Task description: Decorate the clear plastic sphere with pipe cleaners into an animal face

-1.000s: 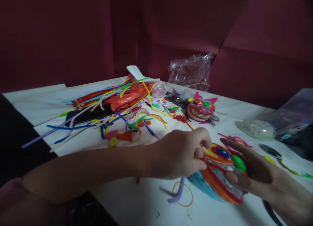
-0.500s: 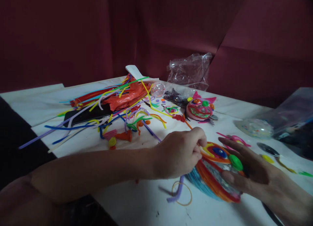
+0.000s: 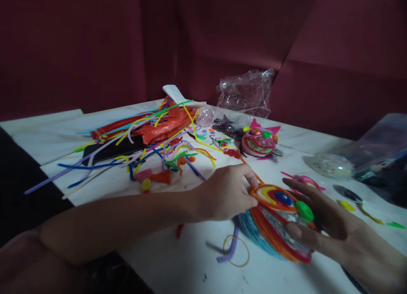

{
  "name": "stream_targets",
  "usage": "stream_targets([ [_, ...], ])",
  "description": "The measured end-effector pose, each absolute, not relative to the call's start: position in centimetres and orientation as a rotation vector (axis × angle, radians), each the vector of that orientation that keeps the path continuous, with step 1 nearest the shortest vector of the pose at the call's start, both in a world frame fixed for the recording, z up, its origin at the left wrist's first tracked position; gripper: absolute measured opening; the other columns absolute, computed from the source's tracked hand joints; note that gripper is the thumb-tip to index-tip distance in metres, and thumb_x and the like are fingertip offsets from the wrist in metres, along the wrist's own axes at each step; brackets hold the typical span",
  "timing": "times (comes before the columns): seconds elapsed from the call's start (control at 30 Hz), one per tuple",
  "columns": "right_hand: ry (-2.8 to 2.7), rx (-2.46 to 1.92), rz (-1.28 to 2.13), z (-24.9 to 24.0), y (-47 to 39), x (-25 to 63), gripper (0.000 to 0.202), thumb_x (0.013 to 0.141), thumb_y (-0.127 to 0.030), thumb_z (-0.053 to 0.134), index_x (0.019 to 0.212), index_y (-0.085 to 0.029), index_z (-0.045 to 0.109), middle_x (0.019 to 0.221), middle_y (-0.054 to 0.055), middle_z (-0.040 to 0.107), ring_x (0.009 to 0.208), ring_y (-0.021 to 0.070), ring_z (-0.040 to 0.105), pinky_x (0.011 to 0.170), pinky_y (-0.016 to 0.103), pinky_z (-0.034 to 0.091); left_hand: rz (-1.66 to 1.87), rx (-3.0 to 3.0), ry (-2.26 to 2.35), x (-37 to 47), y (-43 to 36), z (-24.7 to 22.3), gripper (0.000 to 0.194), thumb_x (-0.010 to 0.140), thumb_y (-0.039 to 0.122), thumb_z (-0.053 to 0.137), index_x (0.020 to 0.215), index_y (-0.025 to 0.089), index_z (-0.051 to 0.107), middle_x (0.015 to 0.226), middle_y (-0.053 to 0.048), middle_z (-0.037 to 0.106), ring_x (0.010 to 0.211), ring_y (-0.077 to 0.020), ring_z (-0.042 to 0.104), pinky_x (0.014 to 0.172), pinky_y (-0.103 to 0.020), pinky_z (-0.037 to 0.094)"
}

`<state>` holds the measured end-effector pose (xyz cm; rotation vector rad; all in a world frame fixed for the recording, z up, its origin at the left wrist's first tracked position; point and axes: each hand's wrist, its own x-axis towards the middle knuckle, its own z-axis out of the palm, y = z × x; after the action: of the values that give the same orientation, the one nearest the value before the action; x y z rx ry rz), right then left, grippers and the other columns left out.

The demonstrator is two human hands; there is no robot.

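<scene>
A round craft face (image 3: 276, 230) is wrapped in blue, orange and red pipe cleaners, with a clear, shiny part between them. An eye shape (image 3: 276, 198) in orange, yellow and red with a blue centre sits on top, beside a green pom-pom-like nose (image 3: 304, 211). My left hand (image 3: 227, 192) pinches the left end of the eye's orange pipe cleaner between thumb and forefinger. From the right, my right hand (image 3: 337, 222) holds the face, thumb in front and fingers behind. An orange strand (image 3: 254, 171) rises behind my left fingertips.
A finished-looking pink face (image 3: 259, 140) stands farther back. Loose pipe cleaners (image 3: 104, 165) and red plastic wrap (image 3: 165, 126) cover the left side. A purple piece (image 3: 232, 247) and a rubber band (image 3: 246, 262) lie in front. A clear dome (image 3: 330, 166) and tape roll (image 3: 347, 193) are right.
My left hand has shifted slightly left and up, its curled fingers loosening into a thumb-and-forefinger pinch. More of the eye's left end shows. My right hand stays around the face.
</scene>
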<state>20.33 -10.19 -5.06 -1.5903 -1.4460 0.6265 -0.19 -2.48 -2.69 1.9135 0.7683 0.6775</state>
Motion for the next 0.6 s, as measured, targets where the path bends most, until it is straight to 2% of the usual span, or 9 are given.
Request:
stream_targets([
  [0.2, -1.508, -1.672, 0.631, -4.8, -10.6, 20.0, 0.083, 0.063, -0.061, 0.072, 0.133, -0.024, 0.047, 0.134, 0.002, 0.043, 0.121, 0.0282, 0.038, 0.083, 0.022, 0.049, 0.525, 1.833, 0.839, -0.4, -2.2, -1.7, 0.025, 0.066, 0.007, 0.063, 0.088, 0.014, 0.054, 0.051, 0.007, 0.053, 0.047, -0.0098, 0.052, 0.045, -0.018, 0.036],
  [0.37, -1.557, -1.646, 0.622, -5.0, -10.6, 19.9, 0.079, 0.067, -0.062, 0.071, 0.134, -0.031, 0.045, 0.137, -0.003, 0.038, 0.125, 0.0267, 0.031, 0.082, 0.021, 0.049, 0.521, 2.085, 0.831, -0.5, -1.7, -0.9, 0.027, 0.062, 0.008, 0.068, 0.088, 0.013, 0.061, 0.055, 0.006, 0.058, 0.054, -0.0106, 0.054, 0.059, -0.022, 0.042],
  [0.47, -1.545, -1.636, 0.660, -4.9, -10.7, 19.7, 0.077, 0.069, -0.062, 0.070, 0.135, -0.031, 0.043, 0.137, -0.004, 0.038, 0.126, 0.0243, 0.030, 0.083, 0.018, 0.048, 0.501, 2.188, 0.816, -0.4, -1.5, -0.5, 0.024, 0.062, 0.009, 0.068, 0.084, 0.014, 0.061, 0.056, 0.006, 0.057, 0.055, -0.0101, 0.053, 0.062, -0.023, 0.042],
  [0.6, -1.534, -1.640, 0.668, -4.4, -10.8, 19.4, 0.080, 0.067, -0.063, 0.070, 0.134, -0.026, 0.045, 0.137, -0.001, 0.039, 0.124, 0.0247, 0.033, 0.082, 0.017, 0.048, 0.483, 2.261, 0.796, -0.2, -1.5, -0.3, 0.023, 0.063, 0.008, 0.066, 0.084, 0.014, 0.060, 0.057, 0.006, 0.057, 0.054, -0.0094, 0.052, 0.061, -0.022, 0.041],
])
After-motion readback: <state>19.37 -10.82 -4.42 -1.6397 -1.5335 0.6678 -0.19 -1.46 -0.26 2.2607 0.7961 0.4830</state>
